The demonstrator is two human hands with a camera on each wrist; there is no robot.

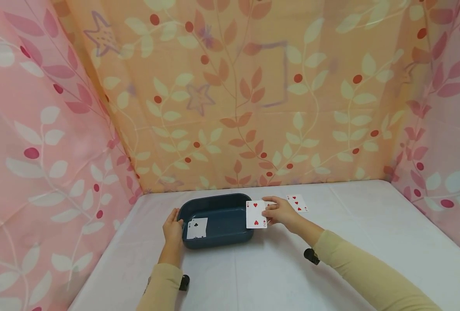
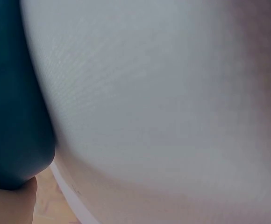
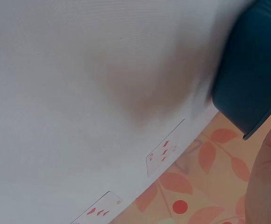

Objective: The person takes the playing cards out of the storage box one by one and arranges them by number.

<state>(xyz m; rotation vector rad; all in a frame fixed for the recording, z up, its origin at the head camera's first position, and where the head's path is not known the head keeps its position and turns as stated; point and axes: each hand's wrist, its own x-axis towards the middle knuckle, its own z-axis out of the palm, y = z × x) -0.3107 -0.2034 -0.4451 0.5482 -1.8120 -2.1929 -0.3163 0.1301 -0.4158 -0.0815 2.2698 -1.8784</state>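
Observation:
A two of hearts playing card (image 1: pixel 256 214) is pinched by my right hand (image 1: pixel 281 214), its face toward the head camera, over the right rim of a dark blue tray (image 1: pixel 222 245). My left hand (image 1: pixel 173 231) holds the tray's left end, fingers along the outer wall and thumb at the rim. Inside the tray at front left lie overlapping playing cards (image 1: pixel 197 229), the top one showing a club. The left wrist view shows the tray's side (image 2: pixel 14 93) with part of a finger (image 2: pixel 14 203) against it. The right wrist view does not show the pinched card.
Right of the tray, a hearts card (image 1: pixel 298 203) lies face up on the white-covered table (image 1: pixel 350 224). A diamonds card (image 3: pixel 162 151) lies near it, mostly hidden behind my right hand in the head view. Patterned curtains (image 1: pixel 230 95) stand behind and at both sides.

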